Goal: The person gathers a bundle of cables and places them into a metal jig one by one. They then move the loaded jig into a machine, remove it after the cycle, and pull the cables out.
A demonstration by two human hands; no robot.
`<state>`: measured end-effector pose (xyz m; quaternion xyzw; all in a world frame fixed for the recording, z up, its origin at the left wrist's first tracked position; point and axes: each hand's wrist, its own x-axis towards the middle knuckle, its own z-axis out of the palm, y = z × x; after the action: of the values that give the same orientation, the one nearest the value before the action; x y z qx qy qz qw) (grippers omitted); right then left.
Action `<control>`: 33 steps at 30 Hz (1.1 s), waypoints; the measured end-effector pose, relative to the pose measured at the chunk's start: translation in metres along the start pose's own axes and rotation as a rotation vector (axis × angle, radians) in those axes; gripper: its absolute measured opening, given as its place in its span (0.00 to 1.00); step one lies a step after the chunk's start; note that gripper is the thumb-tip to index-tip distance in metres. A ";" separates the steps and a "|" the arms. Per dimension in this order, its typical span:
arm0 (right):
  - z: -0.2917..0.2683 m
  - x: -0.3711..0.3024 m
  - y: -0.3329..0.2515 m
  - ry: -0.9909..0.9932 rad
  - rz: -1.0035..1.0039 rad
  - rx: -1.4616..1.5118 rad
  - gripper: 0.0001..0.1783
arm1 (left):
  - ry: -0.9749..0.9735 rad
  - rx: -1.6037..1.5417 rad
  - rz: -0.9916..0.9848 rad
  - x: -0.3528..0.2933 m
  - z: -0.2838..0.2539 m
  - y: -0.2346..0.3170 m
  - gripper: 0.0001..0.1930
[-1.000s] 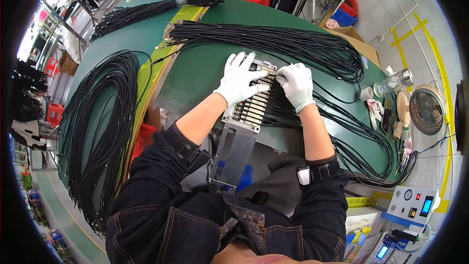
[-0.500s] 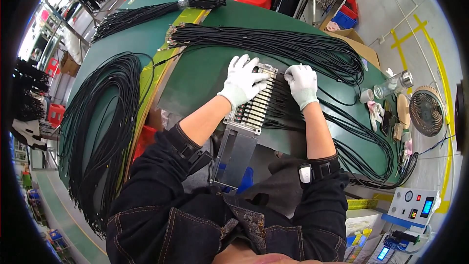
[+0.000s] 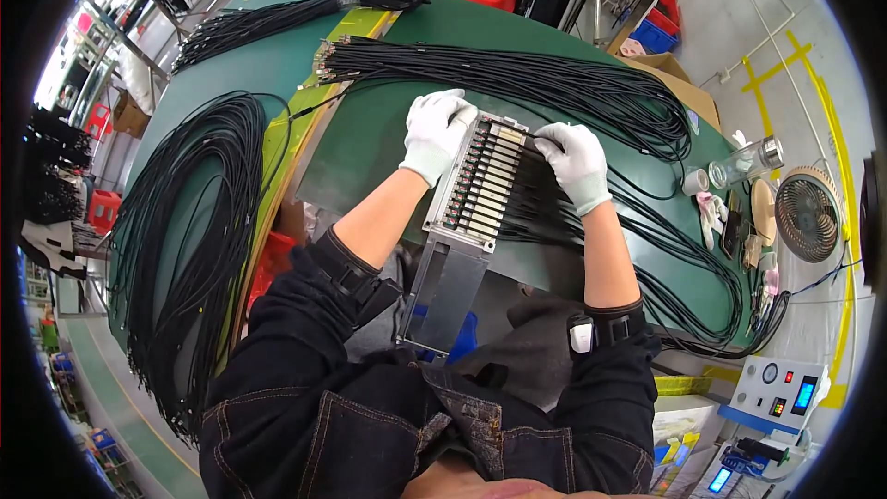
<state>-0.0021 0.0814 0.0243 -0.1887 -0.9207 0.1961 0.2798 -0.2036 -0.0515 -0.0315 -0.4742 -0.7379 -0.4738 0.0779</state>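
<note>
Sits at a green table in white gloves, bent over a long metal fixture. Has the fixture slanted at the near edge of the table, between both hands, with its dark lower plate reaching past that edge over the lap. Holds the left hand at the fixture's upper left side with fingers bent; cannot tell from this angle whether gripping the edge or merely resting against it. Pinches a thin black cable between thumb and fingers of the right hand, just beside the fixture's upper right corner. Below that hand, sees more black cables running rightward from the pale strips of the fixture. Beyond it, has a long cable bundle across the table; to the left, past a yellow strip, a big looped bundle; farther off, a tied bundle. To the right, near the wall, has a glass jar and a small fan.
</note>
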 end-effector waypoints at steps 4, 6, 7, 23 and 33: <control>0.005 0.000 0.003 -0.014 0.003 -0.150 0.05 | -0.148 0.052 -0.095 -0.001 -0.002 0.000 0.11; 0.006 0.000 0.004 -0.024 -0.007 -0.202 0.06 | -0.155 0.061 -0.097 -0.002 -0.002 0.002 0.12; 0.007 0.000 0.005 -0.030 -0.013 -0.228 0.06 | -0.163 0.070 -0.100 -0.003 -0.002 0.003 0.13; 0.020 0.001 0.017 0.003 -0.013 -0.212 0.06 | -0.376 0.331 0.259 -0.006 0.000 0.033 0.20; -0.055 -0.019 0.042 0.272 0.359 0.162 0.10 | -0.504 0.506 0.260 -0.007 0.001 0.034 0.23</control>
<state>0.0549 0.1221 0.0383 -0.3508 -0.8077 0.2887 0.3759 -0.1735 -0.0517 -0.0148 -0.6313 -0.7613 -0.1314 0.0680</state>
